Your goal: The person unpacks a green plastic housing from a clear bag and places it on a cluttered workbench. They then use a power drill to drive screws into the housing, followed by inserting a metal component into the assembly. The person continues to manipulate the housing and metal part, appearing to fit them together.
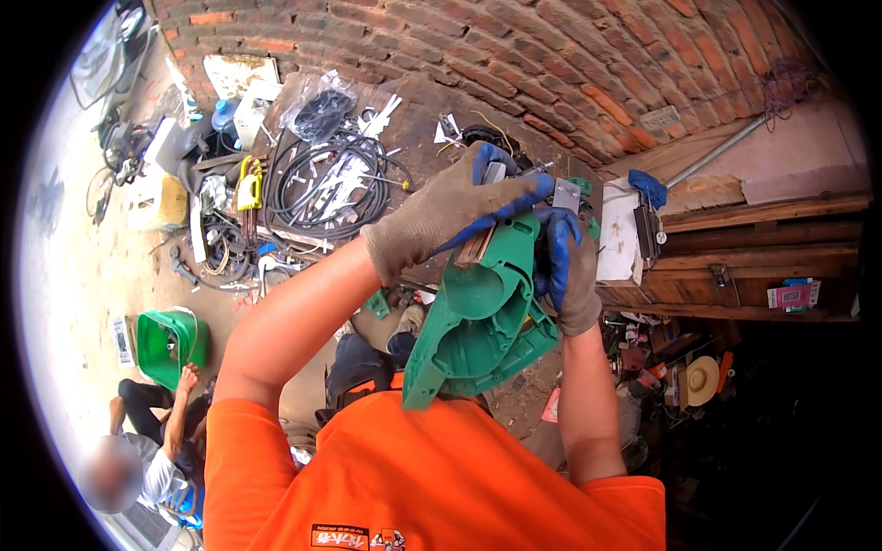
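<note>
A large green plastic tool housing (487,294), hollow with ribs and a curved channel, is held up in front of my chest. My left hand (450,207), in a tan glove with blue-coated fingers, is closed over its top end. Wrapped round the housing's upper right edge is my right hand (570,271), gloved the same way. A small grey metal piece (567,195) shows close to my left fingertips; whether it is attached to the housing I cannot tell. My fingers partly hide the top end.
Ahead is a wooden bench with coiled black cable (303,197) and white scraps, backed by a brick wall (441,46). Wooden drawers (735,266) stand at right. At left, a person (152,459) sits beside a green bucket (172,347). A yellow jerrycan (158,202) stands farther off.
</note>
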### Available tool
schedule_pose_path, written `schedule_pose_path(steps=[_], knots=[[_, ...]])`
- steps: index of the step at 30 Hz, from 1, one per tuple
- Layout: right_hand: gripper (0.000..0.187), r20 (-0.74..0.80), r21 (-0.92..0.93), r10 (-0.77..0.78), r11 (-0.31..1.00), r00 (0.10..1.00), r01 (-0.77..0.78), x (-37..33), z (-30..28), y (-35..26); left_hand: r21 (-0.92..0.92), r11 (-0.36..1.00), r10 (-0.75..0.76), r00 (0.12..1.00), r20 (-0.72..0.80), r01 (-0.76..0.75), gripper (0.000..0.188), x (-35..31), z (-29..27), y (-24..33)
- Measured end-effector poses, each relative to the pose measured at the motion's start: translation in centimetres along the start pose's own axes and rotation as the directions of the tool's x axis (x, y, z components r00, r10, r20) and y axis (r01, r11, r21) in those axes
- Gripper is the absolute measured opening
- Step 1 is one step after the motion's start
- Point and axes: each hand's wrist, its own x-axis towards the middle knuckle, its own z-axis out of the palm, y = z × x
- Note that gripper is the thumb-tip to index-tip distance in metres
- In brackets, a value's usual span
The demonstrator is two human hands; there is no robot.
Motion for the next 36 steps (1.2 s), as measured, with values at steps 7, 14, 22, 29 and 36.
schedule_pose_path(steps=[7, 14, 22, 29, 36], knots=[[0.032, -0.073, -0.006, 0.022, 1.000, 0.997, -0.022, -0.8, 0.2, -1.1, -0.027, 0.993, 0.109, 0.984, -0.142, -0.114, 0.046, 0.0, 0.7, 0.7], [0.030, -0.032, 0.287, 0.202, 0.940, 0.979, -0.185, -1.9, 0.2, -1.3, -0.658, 0.747, -0.239, 0.963, -0.128, 0.098, 0.034, -0.1, 1.7, 1.8], [0.028, -0.135, 0.171, 0.010, 0.985, 0.991, 0.013, -2.7, 0.5, -1.7, -0.880, 0.447, -0.326, 0.945, 0.005, 0.159, 0.051, -0.3, 1.5, 3.1], [0.049, -0.092, 0.045, -0.091, 0.994, 0.992, 0.095, -4.1, 0.0, -1.9, -0.854, 0.520, -0.248, 0.956, -0.158, -0.006, 0.054, -0.7, 2.4, 4.2], [0.052, -0.043, -0.180, -0.335, 0.929, 0.941, 0.323, -3.8, -0.6, -1.9, -0.902, 0.429, -0.317, 0.942, -0.105, 0.043, 0.140, -1.2, 2.1, 5.4]])
